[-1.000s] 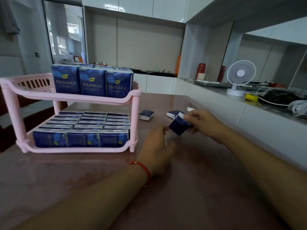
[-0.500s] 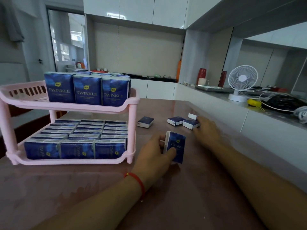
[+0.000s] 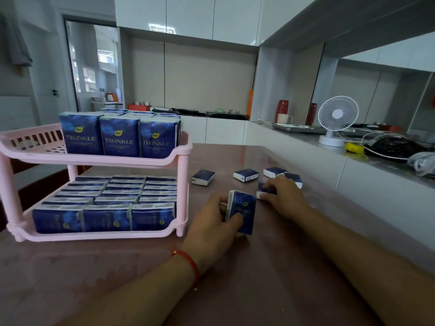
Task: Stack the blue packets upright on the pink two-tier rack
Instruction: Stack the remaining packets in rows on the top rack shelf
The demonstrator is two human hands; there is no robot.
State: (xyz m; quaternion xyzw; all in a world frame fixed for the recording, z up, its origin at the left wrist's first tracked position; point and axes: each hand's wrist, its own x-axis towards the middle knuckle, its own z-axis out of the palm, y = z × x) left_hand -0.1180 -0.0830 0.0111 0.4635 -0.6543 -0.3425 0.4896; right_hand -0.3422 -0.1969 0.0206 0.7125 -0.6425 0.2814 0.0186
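The pink two-tier rack (image 3: pixel 98 159) stands at the table's left. Its lower tier is packed with blue packets (image 3: pixel 106 218); the upper tier holds upright rows of blue packets (image 3: pixel 120 137) on its right side. My left hand (image 3: pixel 213 225) grips one blue packet (image 3: pixel 243 211) upright on the table, just right of the rack. My right hand (image 3: pixel 283 200) lies over another loose packet (image 3: pixel 264 192), fingers closing on it. Three more loose packets lie flat beyond: one (image 3: pixel 203 177), a second (image 3: pixel 246 175), a third (image 3: pixel 274 172).
The brown table (image 3: pixel 211 278) meets a white ledge on the right with a small white fan (image 3: pixel 335 122), cables (image 3: pixel 388 149) and a yellow item. The upper tier's left part (image 3: pixel 35 142) is bare.
The packet passed from my right hand to my left, which now holds it upright on the table. My right hand reached back to the loose packets and now covers one.
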